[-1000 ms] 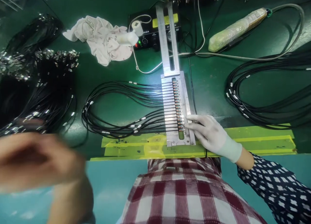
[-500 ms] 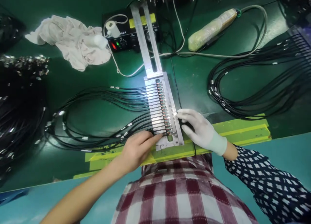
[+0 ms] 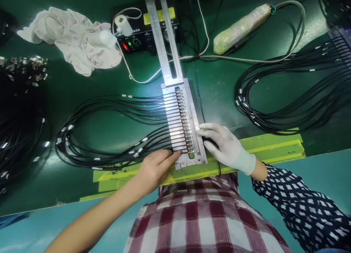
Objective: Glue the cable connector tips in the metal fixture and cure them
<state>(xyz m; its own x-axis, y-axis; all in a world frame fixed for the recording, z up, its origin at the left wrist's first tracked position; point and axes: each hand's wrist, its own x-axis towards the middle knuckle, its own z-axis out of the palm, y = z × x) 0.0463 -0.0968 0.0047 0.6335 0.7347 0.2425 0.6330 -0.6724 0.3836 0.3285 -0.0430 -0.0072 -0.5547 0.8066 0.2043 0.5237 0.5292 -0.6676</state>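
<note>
A metal fixture plate (image 3: pixel 174 126) lies on the green bench, with a row of thin black cables (image 3: pixel 115 106) laid across it side by side. Their stripped ends, with small orange and green wires (image 3: pixel 187 126), line up along a slot. My bare left hand (image 3: pixel 156 168) is closed at the plate's lower left corner. Its thumb presses on the lowest cable, and the curled fingers are partly hidden beneath. My right hand (image 3: pixel 226 147), in a white glove, touches the plate's right edge with its fingertips; thumb and fingers are apart, holding nothing that I can see.
Behind the plate, a slotted metal arm (image 3: pixel 164 40) crosses a black control box (image 3: pixel 134 42) with lit displays. A white cloth (image 3: pixel 79 40) lies left of it, a plastic-wrapped tool (image 3: pixel 241 29) right. More cable bundles lie at left (image 3: pixel 22 110) and right (image 3: pixel 252 114). Yellow-green tape (image 3: pixel 271 147) runs along the bench edge.
The camera view has shifted slightly. The looped ends of the cables at left have moved a little to the right. Both hands stay at the plate in nearly the same pose.
</note>
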